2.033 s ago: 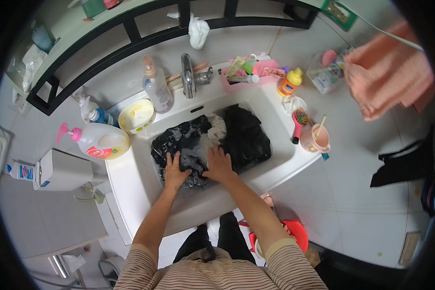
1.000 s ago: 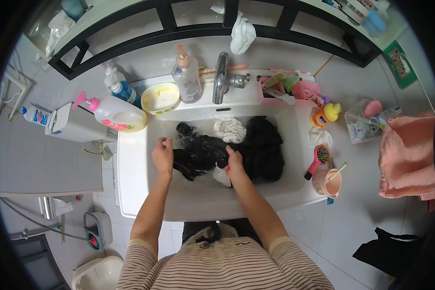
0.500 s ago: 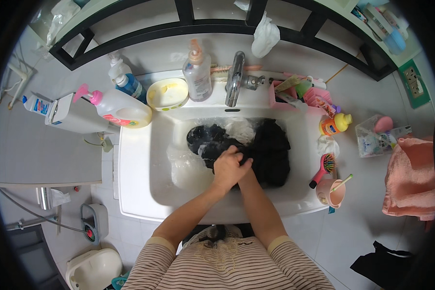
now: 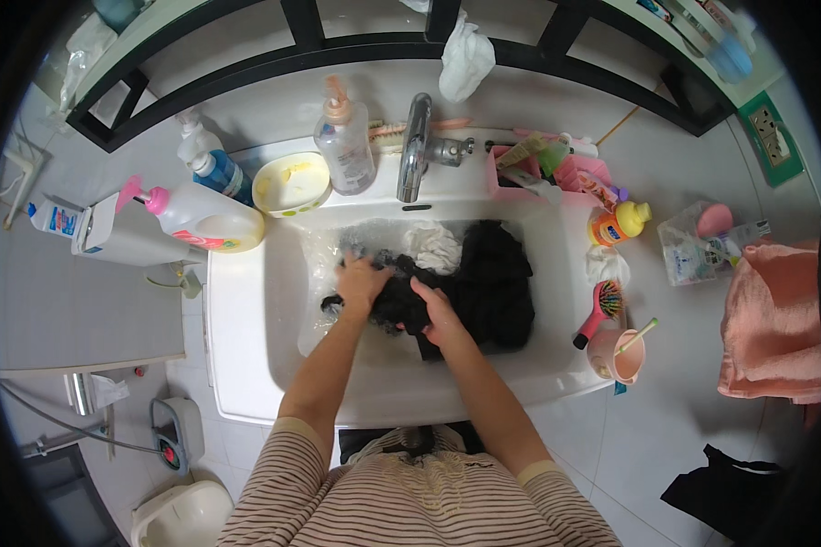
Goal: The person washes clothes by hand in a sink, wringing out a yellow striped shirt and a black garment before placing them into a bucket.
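Note:
Wet black cloth (image 4: 401, 301) lies bunched in the water on the left side of the white sink (image 4: 328, 401). My right hand (image 4: 440, 319) grips its right end, thumb on top and fingers underneath. Fingers spread, my left hand (image 4: 359, 284) rests at the left edge of the same cloth, in sudsy water. To the right lies a larger black garment (image 4: 494, 287), partly soaked. A crumpled white cloth (image 4: 433, 248) sits between the black pieces near the back wall of the basin.
Behind the basin stand a chrome faucet (image 4: 415, 150), a clear pump bottle (image 4: 347, 150) and a soap dish (image 4: 292, 185). A large pink-topped bottle (image 4: 205, 219) is on the left rim. A pink organizer (image 4: 520, 178), yellow-capped bottle (image 4: 618, 224), hairbrush (image 4: 600, 314) and pink cup (image 4: 617, 356) line the right.
My hands were together over the black cloth and have parted. The left moved left into the suds, spreading its fingers; the right now holds the cloth's right end. The view shifted slightly.

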### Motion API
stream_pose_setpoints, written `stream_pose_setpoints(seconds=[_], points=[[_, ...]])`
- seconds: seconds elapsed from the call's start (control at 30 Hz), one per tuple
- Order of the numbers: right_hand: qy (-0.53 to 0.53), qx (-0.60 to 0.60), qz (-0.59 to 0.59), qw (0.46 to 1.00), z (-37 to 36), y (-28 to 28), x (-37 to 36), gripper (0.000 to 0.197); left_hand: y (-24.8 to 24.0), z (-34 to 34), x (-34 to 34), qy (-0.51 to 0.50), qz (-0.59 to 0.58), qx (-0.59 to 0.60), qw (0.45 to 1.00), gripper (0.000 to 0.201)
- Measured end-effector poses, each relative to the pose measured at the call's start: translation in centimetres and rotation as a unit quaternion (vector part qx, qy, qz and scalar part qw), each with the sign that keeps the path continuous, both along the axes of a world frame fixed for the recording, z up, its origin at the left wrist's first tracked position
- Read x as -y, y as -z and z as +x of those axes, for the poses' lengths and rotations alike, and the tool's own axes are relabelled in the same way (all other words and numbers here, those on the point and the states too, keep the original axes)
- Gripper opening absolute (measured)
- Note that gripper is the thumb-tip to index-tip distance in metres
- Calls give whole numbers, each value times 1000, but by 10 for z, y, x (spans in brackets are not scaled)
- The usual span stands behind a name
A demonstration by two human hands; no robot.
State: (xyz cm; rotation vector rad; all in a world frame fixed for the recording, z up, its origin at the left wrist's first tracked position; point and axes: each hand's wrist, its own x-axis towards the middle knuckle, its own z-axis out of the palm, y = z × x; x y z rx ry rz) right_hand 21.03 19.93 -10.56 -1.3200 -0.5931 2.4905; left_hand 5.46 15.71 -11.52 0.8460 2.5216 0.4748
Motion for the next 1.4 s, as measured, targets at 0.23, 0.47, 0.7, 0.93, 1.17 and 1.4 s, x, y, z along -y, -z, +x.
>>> stream_pose_setpoints(seconds=[0.23, 0.47, 0.7, 0.93, 1.17, 1.4], points=[[93, -295, -68, 948, 4, 64, -19, 34, -84, 100, -12, 59, 234, 29, 970, 24], [129, -24, 8, 991, -5, 22, 7, 32, -23, 7, 20, -21, 185, -104, 977, 24], [43, 137, 77, 987, 24, 33, -9, 58, -18, -4, 24, -6, -8, -101, 995, 49], [14, -26, -47, 998, 11, 6, -24, 43, -48, 75, -6, 72, 164, -4, 984, 30], [95, 10, 7, 995, 13, 31, -3, 22, -29, 78, -2, 70, 242, -106, 962, 27], [-112, 128, 373, 912, -33, -34, -46, 34, -17, -17, 79, -166, 177, -3, 970, 37]])
